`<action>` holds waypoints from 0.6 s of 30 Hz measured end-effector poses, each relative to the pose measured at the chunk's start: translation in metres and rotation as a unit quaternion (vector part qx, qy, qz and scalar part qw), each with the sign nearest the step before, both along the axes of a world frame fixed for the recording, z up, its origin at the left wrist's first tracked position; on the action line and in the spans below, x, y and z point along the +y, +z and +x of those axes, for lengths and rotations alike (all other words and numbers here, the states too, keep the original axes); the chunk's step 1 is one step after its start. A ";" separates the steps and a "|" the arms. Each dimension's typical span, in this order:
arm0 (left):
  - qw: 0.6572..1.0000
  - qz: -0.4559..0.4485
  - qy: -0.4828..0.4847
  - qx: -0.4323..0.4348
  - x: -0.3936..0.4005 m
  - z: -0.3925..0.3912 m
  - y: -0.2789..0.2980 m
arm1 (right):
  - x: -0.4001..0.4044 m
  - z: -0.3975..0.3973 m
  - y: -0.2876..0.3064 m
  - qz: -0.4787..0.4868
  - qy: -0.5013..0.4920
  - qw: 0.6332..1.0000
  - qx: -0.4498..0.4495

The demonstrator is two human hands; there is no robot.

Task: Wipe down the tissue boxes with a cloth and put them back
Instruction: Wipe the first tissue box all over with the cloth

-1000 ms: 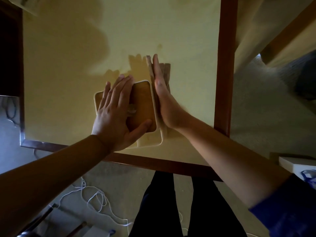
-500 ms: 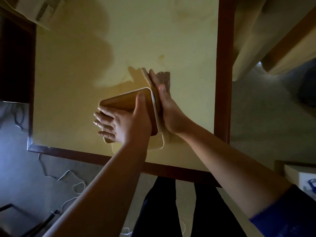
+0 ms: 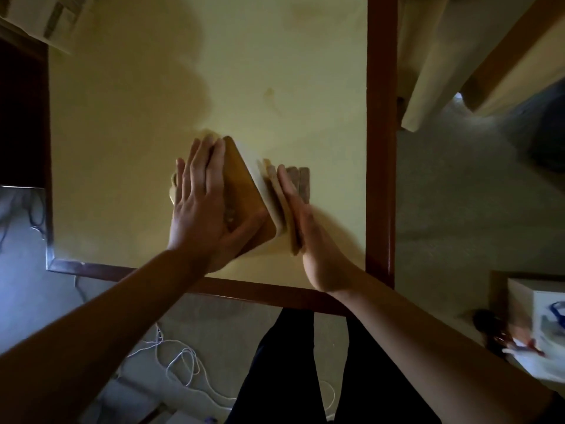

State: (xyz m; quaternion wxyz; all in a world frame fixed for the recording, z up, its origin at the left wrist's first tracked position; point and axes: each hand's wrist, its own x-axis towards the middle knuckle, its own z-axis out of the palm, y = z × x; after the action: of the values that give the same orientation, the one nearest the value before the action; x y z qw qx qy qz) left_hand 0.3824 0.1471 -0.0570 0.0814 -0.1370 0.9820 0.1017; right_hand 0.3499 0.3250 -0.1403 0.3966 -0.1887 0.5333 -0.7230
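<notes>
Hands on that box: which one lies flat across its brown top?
The left hand, fingers spread over the tissue box lid. The right hand presses a cloth edge-on against its side.

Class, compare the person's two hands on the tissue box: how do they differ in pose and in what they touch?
The left hand lies flat on the tissue box's brown top; the right hand stands on edge against its pale side. The right hand presses a cloth there; under the left hand no cloth shows. Both have straight fingers.

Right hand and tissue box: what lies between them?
Head view: a folded cloth lies between the flat right hand and the tissue box's pale side.
</notes>
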 end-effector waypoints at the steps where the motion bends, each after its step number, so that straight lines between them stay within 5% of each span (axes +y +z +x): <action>1: 0.999 0.000 -0.041 -0.006 -0.003 0.001 0.002 | 0.002 0.004 0.000 -0.001 0.002 1.000 -0.014; 18: 1.000 -0.013 -0.015 0.020 0.010 0.004 -0.005 | 0.010 0.024 0.000 0.010 0.049 0.996 -0.078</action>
State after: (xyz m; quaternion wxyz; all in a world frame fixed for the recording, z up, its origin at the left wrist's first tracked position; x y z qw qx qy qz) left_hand 0.3859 0.1569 -0.0624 0.0618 -0.1215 0.9866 0.0900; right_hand 0.3736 0.3351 -0.1408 0.4741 -0.1539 0.4978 -0.7097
